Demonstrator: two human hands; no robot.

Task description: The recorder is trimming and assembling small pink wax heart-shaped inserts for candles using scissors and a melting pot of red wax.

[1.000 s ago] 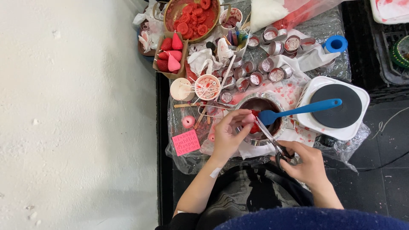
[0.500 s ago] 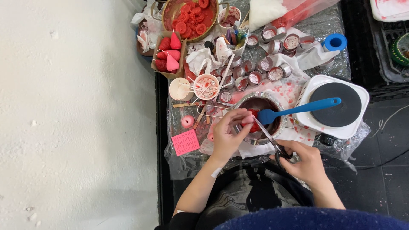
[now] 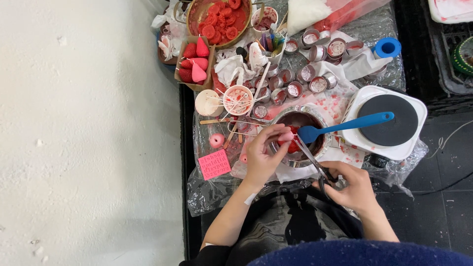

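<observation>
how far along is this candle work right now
Done, by the look: red strawberry-shaped pieces sit in a box, red flowers fill the round tray. In hand: the left hand holds a pink piece over the metal pot; the right hand works scissors. Left: many small tins look barely filled.

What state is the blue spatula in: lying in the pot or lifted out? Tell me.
Lying in. The blue spatula's head rests inside the metal pot, and its handle reaches over the rim toward the hot plate; neither hand holds it.
</observation>
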